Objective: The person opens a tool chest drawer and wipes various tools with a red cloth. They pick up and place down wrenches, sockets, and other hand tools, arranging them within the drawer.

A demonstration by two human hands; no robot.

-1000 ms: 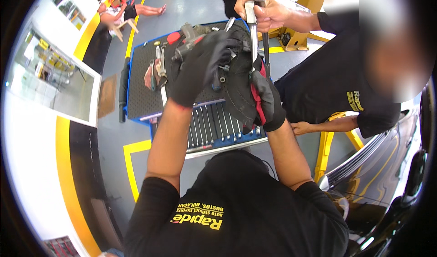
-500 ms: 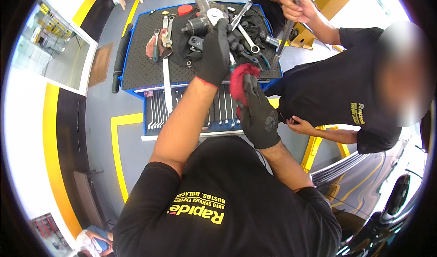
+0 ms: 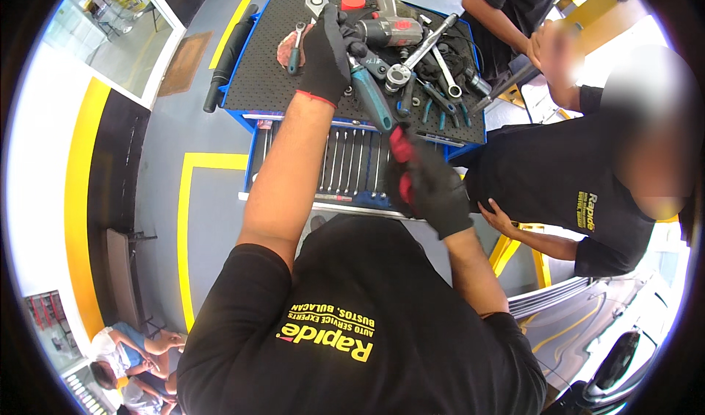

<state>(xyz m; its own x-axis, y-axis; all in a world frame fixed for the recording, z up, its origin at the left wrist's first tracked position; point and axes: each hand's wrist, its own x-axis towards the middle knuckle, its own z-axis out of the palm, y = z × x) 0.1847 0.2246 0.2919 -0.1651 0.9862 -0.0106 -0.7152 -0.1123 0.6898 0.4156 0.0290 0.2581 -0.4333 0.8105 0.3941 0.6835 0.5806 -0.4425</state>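
My left hand (image 3: 328,56), in a black glove with a red cuff, is closed around the shaft of a large ratchet (image 3: 371,98). The ratchet's round chrome head sticks out beyond my fingers, and its teal handle slants down toward my right hand (image 3: 433,187). That hand, also gloved and smeared by motion, is closed on a red cloth (image 3: 402,148) at the handle's end. Just beyond lie a grey impact wrench (image 3: 393,31) and a second ratchet (image 3: 399,76) on the mat. A small teal-handled ratchet (image 3: 295,56) lies left of my left hand.
The tool cart (image 3: 253,84) has a dotted black top and an open drawer of wrenches (image 3: 345,161). Pliers (image 3: 440,99) and a ring wrench (image 3: 446,70) lie at its right. A co-worker (image 3: 551,165) there holds a dark bar (image 3: 510,86). A yellow stand (image 3: 542,261) is behind.
My left hand and the ratchet head have shifted up and left. The red cloth now sits at the handle's end, leaving the teal grip exposed. The whole view has shifted slightly too.
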